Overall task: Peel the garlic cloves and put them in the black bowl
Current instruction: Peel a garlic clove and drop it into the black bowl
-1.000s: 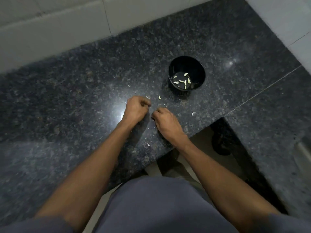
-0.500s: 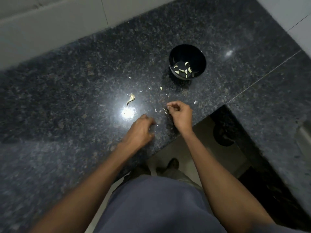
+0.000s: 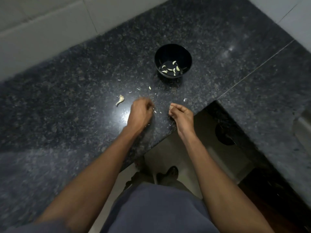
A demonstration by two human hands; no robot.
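One black bowl (image 3: 173, 52), round, glossy, deep-walled, sits ahead of both hands, a bit nearer the right hand's side, well apart from either. Roughly seven peeled cloves (image 3: 170, 68) inside it, pale, curved, crescent-like, lying loose on the bowl floor.

Left hand (image 3: 140, 113): fingers curled in, blurred; fingertips hidden from the camera, cannot tell if it holds anything. Right hand (image 3: 182, 115): fingers curled, thumb against forefinger, a small pale bit seems pinched at the tips, too small to say whether clove or skin. The two hands are near each other, not touching.

One larger garlic piece (image 3: 120, 100), papery, off-white, with a thin tail, lies on the counter just left of the left hand. One small pale clove bit (image 3: 149, 88) lies ahead of the left hand, between it and the bowl. Several tiny white skin flakes (image 3: 157, 112) scattered between and ahead of the hands; count unclear.

Counter (image 3: 67, 98): dark speckled granite, polished, one bright glare spot beside the left hand, one straight seam beyond the right hand.
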